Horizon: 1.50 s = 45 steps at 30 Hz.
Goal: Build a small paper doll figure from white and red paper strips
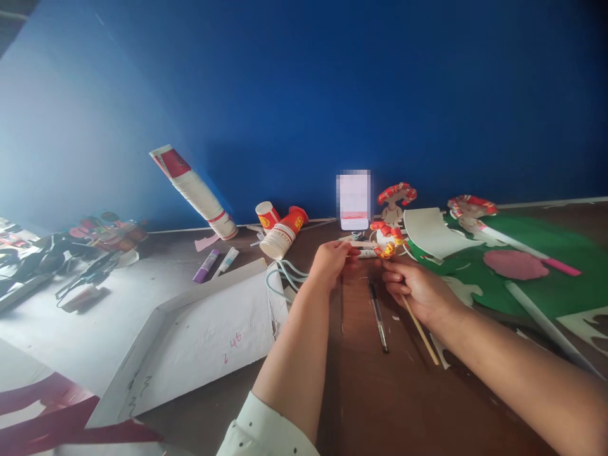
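Note:
My left hand (331,258) pinches the top of a small paper-cup figure (386,239) with red and yellow curled strips, fixed on a thin wooden stick (420,329). My right hand (418,290) grips that stick just below the figure, and the stick runs down and to the right under my palm. A black pen (379,315) lies on the brown table (380,405) between my forearms. Two similar finished figures, one (396,199) behind the hands and one (471,209) to the right, stand near the blue wall.
A white cardboard sheet (204,335) lies at left. Stacked paper cups (199,193) lean on the wall, more cups (284,231) lie beside them. Glue sticks (206,266), scissors (85,278), green paper (532,266) with a pink oval, and a phone (354,201) are around.

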Motion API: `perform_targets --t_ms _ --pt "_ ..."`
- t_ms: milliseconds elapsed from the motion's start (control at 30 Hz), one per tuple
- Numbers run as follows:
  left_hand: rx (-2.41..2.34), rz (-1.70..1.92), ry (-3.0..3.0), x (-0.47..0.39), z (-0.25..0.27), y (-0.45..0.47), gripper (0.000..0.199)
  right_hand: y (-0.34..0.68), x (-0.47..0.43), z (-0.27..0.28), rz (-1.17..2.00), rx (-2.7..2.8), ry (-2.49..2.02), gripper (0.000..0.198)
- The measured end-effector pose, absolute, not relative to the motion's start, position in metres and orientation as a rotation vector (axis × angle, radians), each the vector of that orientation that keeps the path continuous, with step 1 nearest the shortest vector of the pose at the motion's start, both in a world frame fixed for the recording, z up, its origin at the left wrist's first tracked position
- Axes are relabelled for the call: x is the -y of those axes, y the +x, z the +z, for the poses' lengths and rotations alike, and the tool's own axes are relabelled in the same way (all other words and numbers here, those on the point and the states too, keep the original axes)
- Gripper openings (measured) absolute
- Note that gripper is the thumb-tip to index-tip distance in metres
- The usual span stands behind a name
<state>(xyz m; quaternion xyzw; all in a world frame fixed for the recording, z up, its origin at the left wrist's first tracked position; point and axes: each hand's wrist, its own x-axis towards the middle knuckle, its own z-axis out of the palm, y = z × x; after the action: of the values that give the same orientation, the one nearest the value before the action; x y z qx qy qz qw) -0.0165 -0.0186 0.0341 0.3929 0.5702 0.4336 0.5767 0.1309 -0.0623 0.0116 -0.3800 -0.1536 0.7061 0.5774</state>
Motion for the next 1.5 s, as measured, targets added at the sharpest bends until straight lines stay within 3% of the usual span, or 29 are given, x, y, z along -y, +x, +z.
perform_targets --t_ms 167,367,967,1267,1500 --pt "-1.3 1.002 0.912 0.02 0.044 -0.026 0.044 0.133 0.06 0.01 1.627 0.383 -0.932 0.018" --pt "-1.287 0.952 0.956 0.023 0.045 -0.024 0.017 0.134 0.06 0.008 1.618 0.38 -0.941 0.021" --pt "-1.255 1.245 0.628 0.015 0.035 -0.017 0.011 0.114 0.08 0.017 1.827 0.513 -1.105 0.015" --pt "-1.264 0.995 0.705 0.019 0.027 -0.011 0.022 0.118 0.076 0.008 1.726 0.498 -0.977 0.005" --pt "-1.147 0.865 0.643 0.022 0.036 -0.005 0.026 0.122 0.069 0.008 1.798 0.452 -0.836 0.021"
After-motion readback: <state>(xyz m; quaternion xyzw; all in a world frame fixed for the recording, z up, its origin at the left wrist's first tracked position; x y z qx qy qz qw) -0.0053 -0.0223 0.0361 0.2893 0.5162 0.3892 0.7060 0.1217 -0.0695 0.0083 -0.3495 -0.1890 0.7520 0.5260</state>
